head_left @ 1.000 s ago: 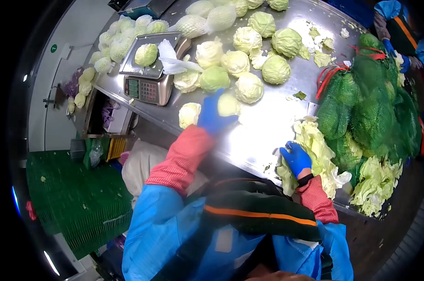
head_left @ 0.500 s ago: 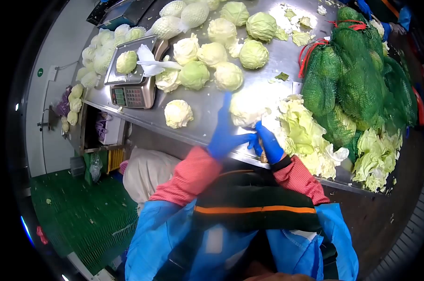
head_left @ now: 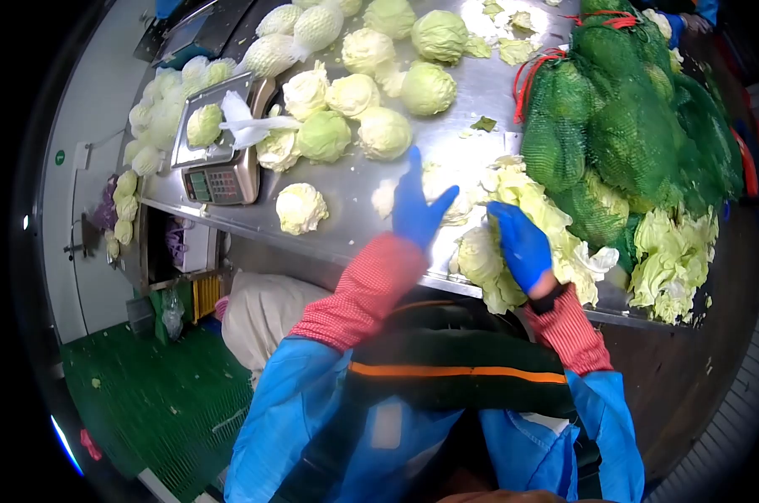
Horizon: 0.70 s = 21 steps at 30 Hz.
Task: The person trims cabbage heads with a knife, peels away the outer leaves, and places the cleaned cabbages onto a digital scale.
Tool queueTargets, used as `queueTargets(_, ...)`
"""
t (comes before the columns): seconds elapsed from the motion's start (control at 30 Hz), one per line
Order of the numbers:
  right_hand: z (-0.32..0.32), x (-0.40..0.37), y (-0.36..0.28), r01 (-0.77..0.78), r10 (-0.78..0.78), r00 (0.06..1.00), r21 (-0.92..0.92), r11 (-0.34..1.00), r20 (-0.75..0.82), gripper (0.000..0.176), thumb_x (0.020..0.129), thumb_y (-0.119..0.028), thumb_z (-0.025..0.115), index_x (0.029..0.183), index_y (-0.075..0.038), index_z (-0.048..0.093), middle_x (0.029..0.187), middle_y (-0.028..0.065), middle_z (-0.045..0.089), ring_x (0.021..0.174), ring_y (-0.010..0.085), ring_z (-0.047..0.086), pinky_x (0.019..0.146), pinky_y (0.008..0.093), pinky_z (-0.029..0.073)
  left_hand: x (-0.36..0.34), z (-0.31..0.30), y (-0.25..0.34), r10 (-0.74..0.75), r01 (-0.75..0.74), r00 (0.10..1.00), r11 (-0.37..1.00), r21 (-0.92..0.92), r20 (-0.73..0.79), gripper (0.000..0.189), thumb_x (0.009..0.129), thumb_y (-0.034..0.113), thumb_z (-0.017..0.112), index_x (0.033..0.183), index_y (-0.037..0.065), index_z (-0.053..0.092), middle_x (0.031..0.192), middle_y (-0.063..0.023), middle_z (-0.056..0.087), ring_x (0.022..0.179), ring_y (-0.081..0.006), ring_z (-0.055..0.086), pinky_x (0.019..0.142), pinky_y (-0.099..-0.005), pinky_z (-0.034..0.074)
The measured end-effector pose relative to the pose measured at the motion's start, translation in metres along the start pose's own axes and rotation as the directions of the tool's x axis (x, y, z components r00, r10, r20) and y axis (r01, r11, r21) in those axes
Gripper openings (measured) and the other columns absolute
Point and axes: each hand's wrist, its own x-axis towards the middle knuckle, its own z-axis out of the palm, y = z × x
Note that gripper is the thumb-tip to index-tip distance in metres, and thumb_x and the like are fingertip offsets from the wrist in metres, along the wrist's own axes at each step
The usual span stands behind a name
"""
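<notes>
My left hand (head_left: 419,205), in a blue glove, is spread with its thumb out to the right. Just behind it on the steel table is a pale cabbage (head_left: 450,186), partly washed out by glare. My right hand (head_left: 523,250), also gloved, is closed, with a small brownish-green edge showing at its fingertips; I cannot tell what that is. Beside its fingers, loose cabbage leaves (head_left: 481,258) droop at the table's front edge. A trimmed cabbage (head_left: 301,209) sits alone to the left of my left hand.
Several cabbages (head_left: 352,95) stand further back. A scale (head_left: 220,180) on the left carries a cabbage (head_left: 204,126) and white foam netting (head_left: 249,124). Green net sacks (head_left: 631,126) tied in red fill the right, with a heap of stripped leaves (head_left: 530,205) before them.
My hands have moved apart; the left has shifted slightly right, the right has risen and moved right. Loose leaves now show beside the right hand. The view has shifted slightly.
</notes>
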Motion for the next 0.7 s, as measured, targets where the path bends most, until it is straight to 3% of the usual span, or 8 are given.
queueTargets(0.03, 0.024, 0.009, 0.028, 0.166, -0.172, 0.982, -0.077, 0.983, -0.074, 0.033, 0.100, -0.027, 0.042, 0.117, -0.006, 0.059, 0.104, 0.0154, 0.065, 0.084, 0.0303, 0.064, 0.075, 0.0354, 0.051, 0.000, 0.003, 0.005, 0.091, -0.091, 0.996, 0.995, 0.043, 0.006, 0.107, 0.070, 0.036, 0.082, 0.150, 0.006, 0.019, 0.125, -0.0226, 0.050, 0.111, -0.0335, 0.053, 0.096, -0.0424, 0.044)
queueTargets(0.07, 0.038, 0.013, 0.041, 0.053, -0.050, 0.998, -0.151, 0.987, 0.022, 0.031, 0.100, -0.025, 0.040, 0.115, -0.007, 0.058, 0.109, 0.0151, 0.064, 0.096, 0.0321, 0.063, 0.086, 0.0397, 0.049, -0.002, 0.005, 0.010, 0.179, -0.180, 0.984, 0.980, 0.086, 0.016, 0.109, 0.069, 0.038, 0.083, 0.151, 0.006, 0.018, 0.126, -0.0233, 0.049, 0.112, -0.0347, 0.052, 0.097, -0.0429, 0.043)
queueTargets(0.1, 0.038, 0.023, 0.026, -0.149, 0.178, 0.978, -0.226, 0.963, 0.112, 0.030, 0.100, -0.026, 0.039, 0.113, -0.007, 0.059, 0.109, 0.0129, 0.065, 0.096, 0.0323, 0.062, 0.084, 0.0412, 0.049, -0.001, 0.006, 0.013, 0.267, -0.268, 0.963, 0.955, 0.130, 0.030, 0.111, 0.068, 0.039, 0.083, 0.151, 0.006, 0.017, 0.127, -0.0239, 0.047, 0.113, -0.0360, 0.051, 0.097, -0.0434, 0.043)
queueTargets(0.17, 0.034, 0.028, 0.020, -0.179, 0.206, 0.974, -0.238, 0.955, 0.095, 0.027, 0.097, -0.024, 0.044, 0.112, -0.008, 0.060, 0.105, 0.0133, 0.066, 0.094, 0.0316, 0.063, 0.079, 0.0416, 0.050, 0.009, 0.002, 0.005, 0.174, -0.187, 0.974, 0.979, 0.081, 0.148, 0.118, 0.063, 0.042, 0.085, 0.151, 0.006, 0.015, 0.127, -0.0267, 0.045, 0.115, -0.0395, 0.050, 0.098, -0.0447, 0.043)
queueTargets(0.27, 0.024, 0.026, 0.011, 0.050, -0.065, 0.997, -0.256, 0.965, -0.047, 0.028, 0.098, -0.030, 0.045, 0.108, -0.009, 0.061, 0.098, 0.0188, 0.065, 0.084, 0.0372, 0.063, 0.072, 0.0437, 0.051, 0.022, -0.004, 0.009, -0.033, -0.004, 0.958, 0.992, 0.126, 0.284, 0.125, 0.058, 0.045, 0.087, 0.151, 0.004, 0.014, 0.122, -0.0282, 0.048, 0.113, -0.0404, 0.052, 0.096, -0.0447, 0.044)
queueTargets(0.37, 0.023, 0.029, -0.004, -0.063, 0.113, 0.987, -0.382, 0.922, 0.111, 0.022, 0.095, -0.026, 0.047, 0.100, -0.008, 0.060, 0.093, 0.0173, 0.065, 0.080, 0.0361, 0.063, 0.069, 0.0452, 0.050, 0.033, -0.005, 0.031, -0.205, 0.116, 0.920, 0.956, 0.268, 0.333, 0.126, 0.058, 0.044, 0.087, 0.151, 0.005, 0.011, 0.121, -0.0287, 0.047, 0.114, -0.0403, 0.050, 0.095, -0.0452, 0.043)
queueTargets(0.5, 0.034, 0.034, 0.012, -0.081, 0.148, 0.986, -0.546, 0.834, 0.081, 0.010, 0.089, -0.017, 0.051, 0.088, -0.009, 0.058, 0.084, 0.0128, 0.065, 0.071, 0.0311, 0.065, 0.062, 0.0425, 0.052, 0.038, 0.004, 0.023, -0.187, 0.084, 0.928, 0.948, 0.308, 0.322, 0.126, 0.058, 0.046, 0.086, 0.151, 0.006, 0.011, 0.120, -0.0286, 0.047, 0.111, -0.0415, 0.050, 0.093, -0.0465, 0.044)
queueTargets(0.7, 0.030, 0.073, 0.067, -0.076, 0.128, 0.989, -0.483, 0.872, 0.076, 0.020, 0.092, -0.024, 0.049, 0.090, -0.008, 0.060, 0.079, 0.0162, 0.066, 0.071, 0.0339, 0.064, 0.065, 0.0444, 0.051, 0.031, 0.010, 0.023, -0.122, 0.004, 0.937, 0.941, 0.338, 0.326, 0.127, 0.059, 0.045, 0.086, 0.151, 0.006, 0.009, 0.118, -0.0277, 0.046, 0.107, -0.0407, 0.050, 0.093, -0.0461, 0.043)
